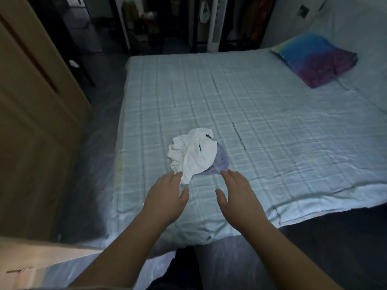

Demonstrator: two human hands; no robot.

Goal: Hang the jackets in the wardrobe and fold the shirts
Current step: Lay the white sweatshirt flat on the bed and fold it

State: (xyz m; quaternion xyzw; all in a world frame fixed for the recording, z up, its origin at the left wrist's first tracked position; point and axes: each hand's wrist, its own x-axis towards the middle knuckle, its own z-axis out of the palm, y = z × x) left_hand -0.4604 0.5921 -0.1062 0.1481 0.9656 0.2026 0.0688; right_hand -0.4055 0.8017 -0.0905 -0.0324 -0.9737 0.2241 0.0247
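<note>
A crumpled white shirt (193, 152) lies in a heap near the front left of the bed (272, 122). Under its right side shows a lilac garment (221, 162). Both my arms stretch over the bed's front edge. My left hand (167, 191) is open with straight fingers, its fingertips at the white shirt's lower tip. My right hand (236, 189) is open too, fingertips at the lilac garment's near edge. Neither hand grips anything.
The bed wears a pale checked sheet. A blue and purple pillow (316, 57) lies at the far right. A tan wooden door (31, 122) stands at the left. Dark shelves and hanging items (209, 21) fill the back of the room.
</note>
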